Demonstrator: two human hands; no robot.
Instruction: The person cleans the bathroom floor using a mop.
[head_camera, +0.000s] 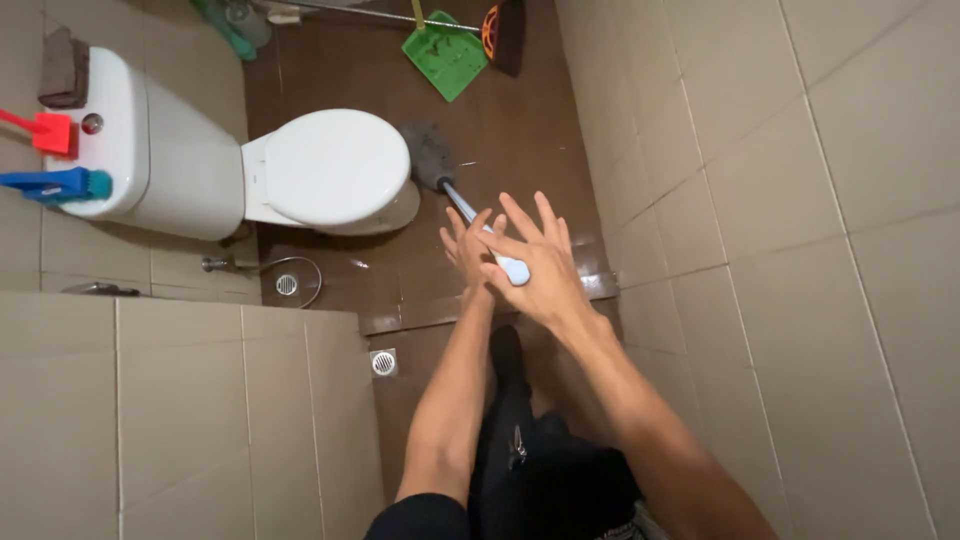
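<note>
Head view: toilet (335, 165) beside brush (432, 155).

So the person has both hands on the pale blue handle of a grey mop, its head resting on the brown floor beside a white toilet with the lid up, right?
Not quite: the head view shows the white toilet with its lid down, closed. The rest holds: the left hand and right hand are together on the pale blue handle of the grey mop, whose head rests on the brown floor beside the toilet.

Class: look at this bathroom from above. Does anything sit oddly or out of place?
Yes. The brush is gripped oddly: its handle is pressed between two flat palms, left hand and right hand, fingers spread rather than curled. Its head rests on the floor beside the toilet.
</note>
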